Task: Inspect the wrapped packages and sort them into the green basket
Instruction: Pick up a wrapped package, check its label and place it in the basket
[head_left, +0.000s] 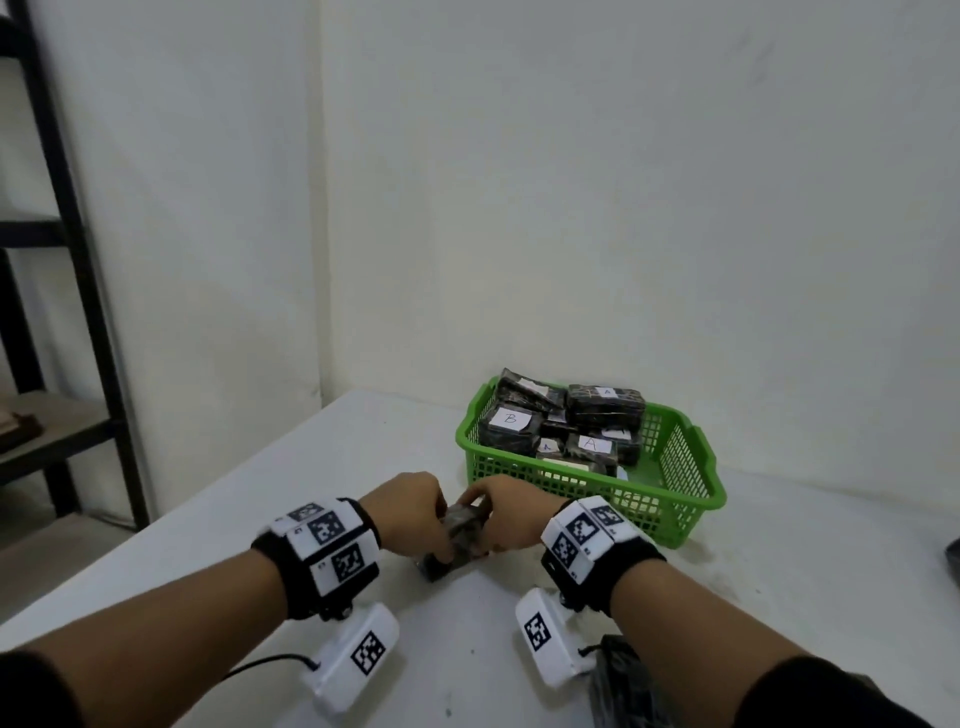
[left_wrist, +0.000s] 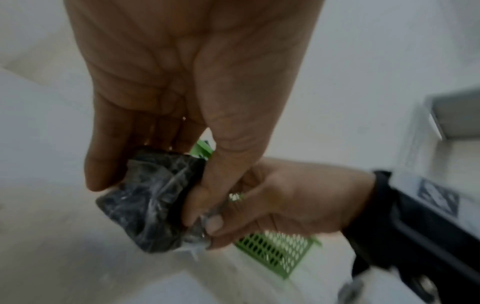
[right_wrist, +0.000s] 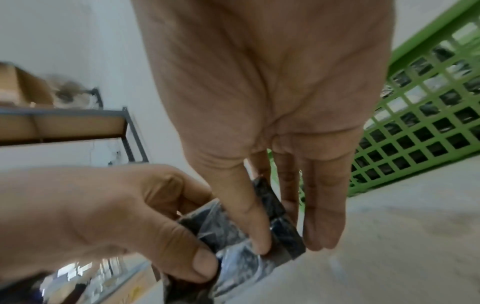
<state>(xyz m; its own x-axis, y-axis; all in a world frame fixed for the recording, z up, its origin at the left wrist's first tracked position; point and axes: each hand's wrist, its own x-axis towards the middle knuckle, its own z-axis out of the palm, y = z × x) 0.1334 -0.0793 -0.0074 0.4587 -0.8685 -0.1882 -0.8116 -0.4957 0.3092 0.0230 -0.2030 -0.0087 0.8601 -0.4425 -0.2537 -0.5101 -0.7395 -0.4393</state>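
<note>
Both hands pinch one dark plastic-wrapped package (head_left: 457, 540) on the worktop (head_left: 779, 561): left hand (head_left: 410, 512), right hand (head_left: 511, 512). Green basket (head_left: 670, 499) just beyond holds labelled packages (head_left: 589, 444).

1. A dark wrapped package (right_wrist: 233, 232) is gripped from above by the right hand (right_wrist: 259, 92), thumb on its near face.
2. Its lower end is pinched by the left hand (right_wrist: 103, 216).
3. The green basket (right_wrist: 428, 115), holding dark packages, is seen just right.

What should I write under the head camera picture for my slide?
Both hands, left hand and right hand, grip a dark wrapped package beside the green basket.
</note>
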